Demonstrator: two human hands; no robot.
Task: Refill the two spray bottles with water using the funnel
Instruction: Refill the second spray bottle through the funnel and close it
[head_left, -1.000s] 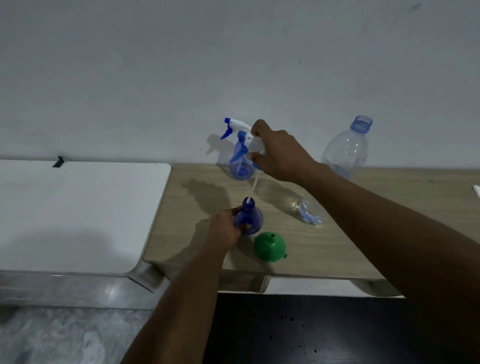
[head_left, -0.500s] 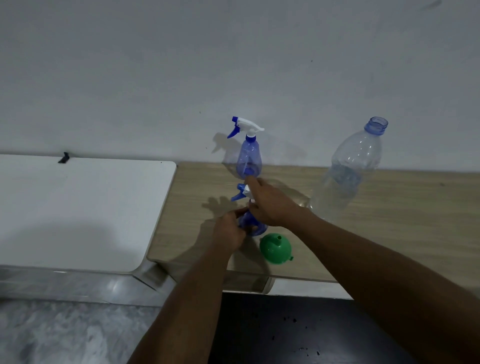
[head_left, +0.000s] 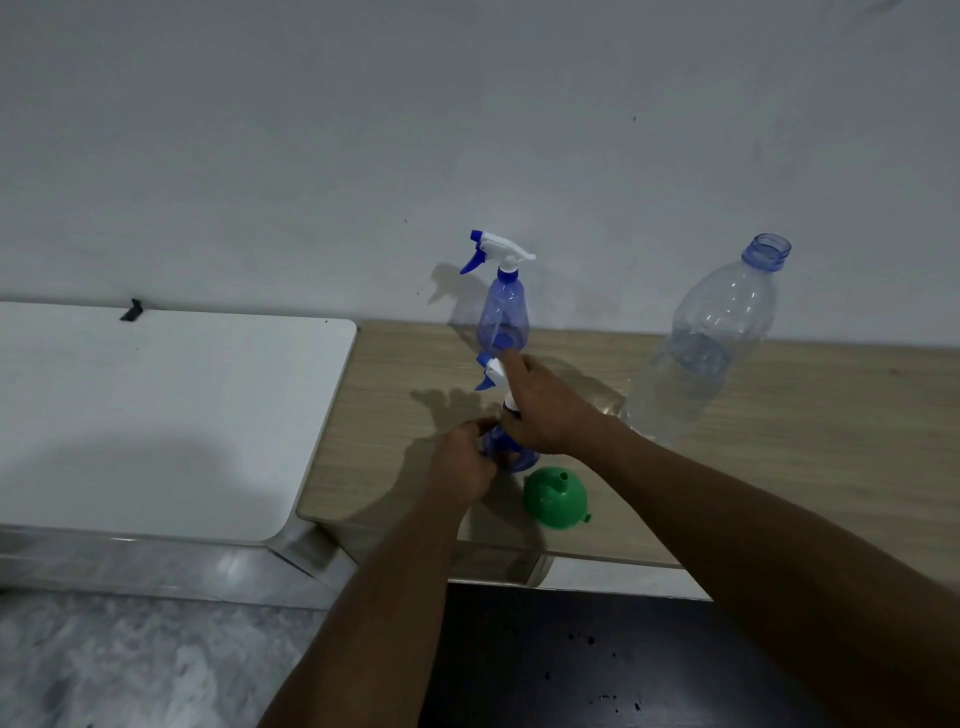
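Note:
A small blue spray bottle (head_left: 514, 457) stands near the front of the wooden table (head_left: 779, 441). My left hand (head_left: 465, 462) grips its body. My right hand (head_left: 540, 410) holds its white and blue spray head (head_left: 491, 374) on the bottle's neck, index finger stretched up along it. A second blue spray bottle (head_left: 504, 312) with its head on stands behind, by the wall. A green funnel (head_left: 556, 496) lies spout up just right of the held bottle. A large clear water bottle (head_left: 711, 343), uncapped, stands at the right.
A white table (head_left: 156, 415) adjoins the wooden one on the left, with a small black object (head_left: 132, 310) at its back edge. A white wall rises right behind both. Below the front edge are a dark surface and grey floor.
My right hand brought the spray head down from in front of the far bottle onto the neck of the near bottle. Since half a second ago both hands have stayed there.

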